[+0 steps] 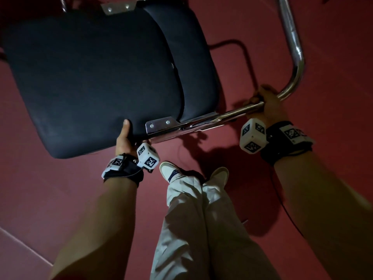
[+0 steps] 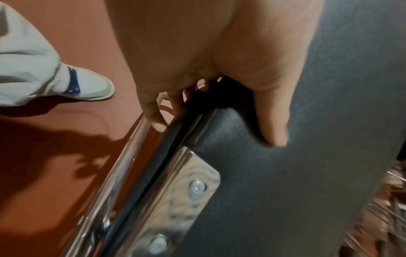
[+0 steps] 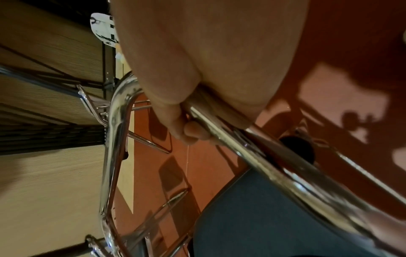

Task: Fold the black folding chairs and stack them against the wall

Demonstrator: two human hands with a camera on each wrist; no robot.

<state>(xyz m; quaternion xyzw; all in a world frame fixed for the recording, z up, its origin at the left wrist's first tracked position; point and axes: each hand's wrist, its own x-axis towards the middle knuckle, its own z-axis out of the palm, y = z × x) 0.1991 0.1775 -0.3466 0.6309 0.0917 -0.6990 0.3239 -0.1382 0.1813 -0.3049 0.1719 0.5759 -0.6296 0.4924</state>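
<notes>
Above red floor (image 1: 302, 47), head view: folded black chair (image 1: 90, 77) held up; left hand (image 1: 125, 138) grips cushion edge at 6 o'clock, right hand (image 1: 266, 104) clenches chrome tube (image 1: 222, 116) at 3. Left wrist: thumb (image 2: 270, 118) presses cushion (image 2: 307, 173), fingers under edge. Right wrist: fingers (image 3: 189, 132) wrap tube (image 3: 263, 165); wall (image 3: 44, 173) at 9.

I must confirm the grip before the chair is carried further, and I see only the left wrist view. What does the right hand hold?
Observer: The right hand grips the chrome frame of the chair, just before the tube bends.
Operator: Is the chair folded?
Observer: It looks folded: in the head view the seat lies flat against the backrest.
Operator: Is a wall near?
Observer: The right wrist view shows a beige wall, with more chrome frames beside it.
</notes>
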